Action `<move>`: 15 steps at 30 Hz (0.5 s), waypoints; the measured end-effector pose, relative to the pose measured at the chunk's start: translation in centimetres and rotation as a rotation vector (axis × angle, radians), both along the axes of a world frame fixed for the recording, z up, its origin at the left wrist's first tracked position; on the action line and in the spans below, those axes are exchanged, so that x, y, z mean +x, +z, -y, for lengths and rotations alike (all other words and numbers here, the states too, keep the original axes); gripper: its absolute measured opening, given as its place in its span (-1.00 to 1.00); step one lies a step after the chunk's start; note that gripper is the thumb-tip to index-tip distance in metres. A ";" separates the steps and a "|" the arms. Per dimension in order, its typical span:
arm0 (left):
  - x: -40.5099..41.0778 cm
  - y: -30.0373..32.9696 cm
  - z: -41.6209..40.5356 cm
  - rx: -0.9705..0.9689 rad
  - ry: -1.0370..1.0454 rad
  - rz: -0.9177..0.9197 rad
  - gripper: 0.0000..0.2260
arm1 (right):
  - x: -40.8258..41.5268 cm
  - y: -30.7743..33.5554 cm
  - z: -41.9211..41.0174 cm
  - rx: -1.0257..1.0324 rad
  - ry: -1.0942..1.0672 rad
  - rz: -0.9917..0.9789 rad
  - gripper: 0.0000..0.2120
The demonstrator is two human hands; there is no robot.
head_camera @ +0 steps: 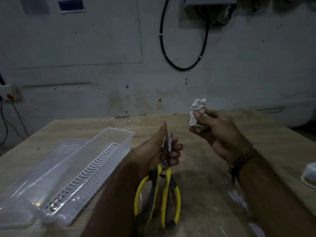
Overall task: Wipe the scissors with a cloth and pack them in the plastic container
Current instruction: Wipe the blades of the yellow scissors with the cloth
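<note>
Plastic container (pixel 95 168): open, light, on table (pixel 213 168), left. Scissors (pixel 162 185): rigid, sharp; left hand (pixel 159 151) clamped round blades, yellow handles toward the person, best held there. Cloth (pixel 196 115): soft, bunched in right hand (pixel 220 134), hands apart.

No text, label or number is legible anywhere.

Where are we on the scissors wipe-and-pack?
Done: the plastic container sits open on the table, its lid beside it. In hand: the left hand grips the scissors by the blades; the right hand holds the cloth clear of them. Left: any remaining wiping, then packing.
</note>
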State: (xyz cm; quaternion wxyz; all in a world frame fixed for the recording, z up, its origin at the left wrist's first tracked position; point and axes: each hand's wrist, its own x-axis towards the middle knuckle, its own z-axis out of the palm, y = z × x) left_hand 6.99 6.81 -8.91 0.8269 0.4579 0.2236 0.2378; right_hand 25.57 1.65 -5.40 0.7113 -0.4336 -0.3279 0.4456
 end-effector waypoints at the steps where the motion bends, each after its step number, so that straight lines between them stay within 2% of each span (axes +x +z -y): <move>1: -0.2 -0.3 0.1 0.003 -0.026 0.040 -0.57 | 0.0 -0.1 0.0 -0.024 -0.007 0.022 -0.65; 3: 0.0 -0.4 0.3 -0.023 -0.040 0.100 -0.69 | -0.3 -0.2 0.2 -0.092 0.003 0.060 -0.67; 6: -0.1 -0.6 -0.1 -0.057 -0.013 0.147 -0.69 | -0.7 -0.1 0.6 -0.241 0.091 0.086 -0.76; 8: -0.4 -0.2 0.0 -0.032 0.050 0.180 -0.76 | -0.7 0.0 1.0 -0.384 0.208 0.062 -0.74; 11: -0.9 0.1 -0.3 0.081 0.229 0.150 -0.64 | -2.0 -0.6 1.8 -0.560 0.391 0.120 -0.66; 15: -1.7 0.0 -1.7 0.182 0.403 0.156 -0.56 | -5.8 -2.8 2.0 -0.611 0.516 0.200 -0.47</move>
